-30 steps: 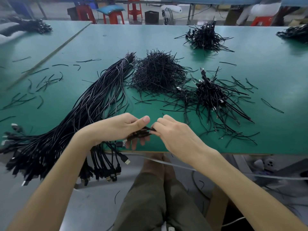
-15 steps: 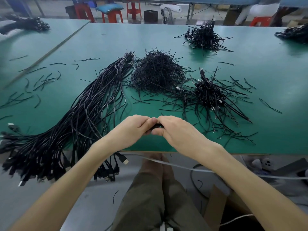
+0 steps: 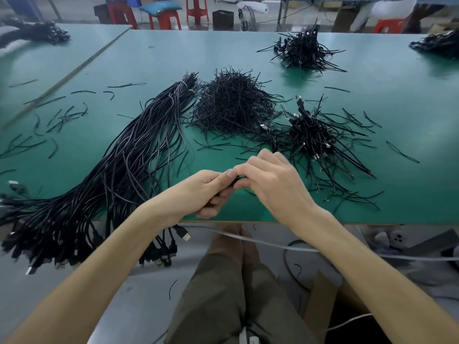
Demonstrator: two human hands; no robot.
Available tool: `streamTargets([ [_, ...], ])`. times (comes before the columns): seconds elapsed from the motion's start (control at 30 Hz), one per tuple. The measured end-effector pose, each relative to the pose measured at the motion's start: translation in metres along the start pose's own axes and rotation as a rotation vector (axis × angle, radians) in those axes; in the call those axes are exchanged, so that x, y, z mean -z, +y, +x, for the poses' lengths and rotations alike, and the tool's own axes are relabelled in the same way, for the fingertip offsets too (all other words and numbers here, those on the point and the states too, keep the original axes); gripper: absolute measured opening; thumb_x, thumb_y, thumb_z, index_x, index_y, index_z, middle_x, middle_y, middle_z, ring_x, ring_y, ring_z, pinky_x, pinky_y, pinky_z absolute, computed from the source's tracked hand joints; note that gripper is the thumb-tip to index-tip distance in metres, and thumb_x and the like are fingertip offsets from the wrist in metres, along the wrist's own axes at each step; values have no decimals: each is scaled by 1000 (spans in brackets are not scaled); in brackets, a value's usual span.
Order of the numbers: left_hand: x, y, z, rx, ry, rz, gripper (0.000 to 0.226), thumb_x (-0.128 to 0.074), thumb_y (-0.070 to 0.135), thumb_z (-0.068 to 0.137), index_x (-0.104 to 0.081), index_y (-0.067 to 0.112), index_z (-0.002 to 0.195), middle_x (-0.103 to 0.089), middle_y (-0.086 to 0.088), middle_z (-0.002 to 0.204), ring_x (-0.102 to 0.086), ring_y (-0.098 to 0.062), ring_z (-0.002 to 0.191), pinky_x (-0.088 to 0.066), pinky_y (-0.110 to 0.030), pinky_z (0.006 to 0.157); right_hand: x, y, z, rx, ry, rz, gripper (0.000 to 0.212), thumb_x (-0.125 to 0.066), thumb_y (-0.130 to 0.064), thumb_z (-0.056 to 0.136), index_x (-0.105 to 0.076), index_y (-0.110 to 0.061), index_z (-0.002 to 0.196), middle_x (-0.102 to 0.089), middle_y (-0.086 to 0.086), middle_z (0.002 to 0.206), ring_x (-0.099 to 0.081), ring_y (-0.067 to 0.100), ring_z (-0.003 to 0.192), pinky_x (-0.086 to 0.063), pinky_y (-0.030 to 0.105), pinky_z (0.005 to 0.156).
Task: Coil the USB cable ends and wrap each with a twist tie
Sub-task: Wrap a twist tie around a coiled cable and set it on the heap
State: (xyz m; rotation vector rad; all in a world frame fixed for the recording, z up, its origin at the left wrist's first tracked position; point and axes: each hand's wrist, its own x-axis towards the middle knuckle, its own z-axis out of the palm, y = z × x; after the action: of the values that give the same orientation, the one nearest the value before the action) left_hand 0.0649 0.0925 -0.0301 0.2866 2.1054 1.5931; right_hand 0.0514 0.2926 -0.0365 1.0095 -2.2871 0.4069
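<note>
My left hand (image 3: pixel 208 192) grips a small coiled black USB cable (image 3: pixel 234 182) just above the table's near edge; most of the coil is hidden inside the fingers. My right hand (image 3: pixel 270 180) meets it from the right and pinches at the coil with thumb and fingertips; a twist tie there is too hidden to make out. A long bundle of loose black USB cables (image 3: pixel 119 170) runs from the table's middle down to the left edge. A heap of black twist ties (image 3: pixel 231 105) lies behind my hands. A pile of tied cable coils (image 3: pixel 310 137) sits to the right.
The green table (image 3: pixel 397 194) carries scattered twist ties on its left (image 3: pixel 62 115) and right. Another cable pile (image 3: pixel 303 48) lies at the back, more at the far right (image 3: pixel 437 43) and far left (image 3: pixel 37 33). Red stools (image 3: pixel 164 18) stand beyond. USB plugs (image 3: pixel 183 234) hang over the near edge.
Both hands have lifted slightly away from the near edge, staying together on the coil. My right hand's fingers have turned over the coil, and the left fingers closed tighter around it.
</note>
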Motion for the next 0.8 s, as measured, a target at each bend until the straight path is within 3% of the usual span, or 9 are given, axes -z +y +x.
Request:
streamTargets([
  [0.1,-3,0,7,-52,216,-23,46,-38,44,109,-38,17,72,-30,2,60,-26,-13,43,-21,-20,38,4,7,2,-38,36,-106,34,-73,-27,90,-69,-8,118,-69,4,111,-62,28,107,-47,41,97],
  [0.17,5,1,8,-61,310,-58,45,-37,43,109,-38,17,72,-31,5,59,-26,-12,43,-22,-19,38,9,12,-1,-118,61,-147,45,-76,-29,86,-65,-8,124,-64,7,122,-57,30,114,-42,41,103],
  [0.27,15,-2,6,-69,402,-25,46,-36,43,110,-39,17,72,-34,8,56,-27,-11,43,-22,-22,40,12,14,-11,-289,26,-68,37,-78,-33,84,-64,-12,110,-59,3,108,-52,25,102,-33,34,91],
  [0.43,15,-5,3,-90,464,-58,46,-35,41,111,-40,15,74,-34,6,56,-27,-14,43,-23,-27,44,9,24,-30,-619,-339,91,28,-76,-52,79,-62,-31,91,-49,-8,100,-36,15,105,-18,32,83],
  [0.5,13,-5,2,-84,455,-69,45,-35,42,111,-40,15,75,-34,7,57,-27,-14,44,-23,-28,45,8,26,-36,-610,-426,27,25,-75,-52,80,-62,-32,88,-46,-8,98,-34,17,106,-17,32,83],
  [0.6,9,-3,2,-88,446,-90,45,-34,42,111,-39,15,75,-33,6,57,-26,-14,44,-23,-27,44,4,24,-38,-597,-427,11,19,-72,-47,85,-68,-29,85,-46,-7,94,-33,18,103,-19,34,84],
  [0.8,4,-1,4,-86,441,-119,47,-34,41,111,-39,16,72,-34,7,56,-27,-11,40,-22,-25,41,-8,18,-33,-500,-474,-216,23,-46,-38,106,-59,-18,102,-38,-2,102,-29,19,100,-19,32,82],
])
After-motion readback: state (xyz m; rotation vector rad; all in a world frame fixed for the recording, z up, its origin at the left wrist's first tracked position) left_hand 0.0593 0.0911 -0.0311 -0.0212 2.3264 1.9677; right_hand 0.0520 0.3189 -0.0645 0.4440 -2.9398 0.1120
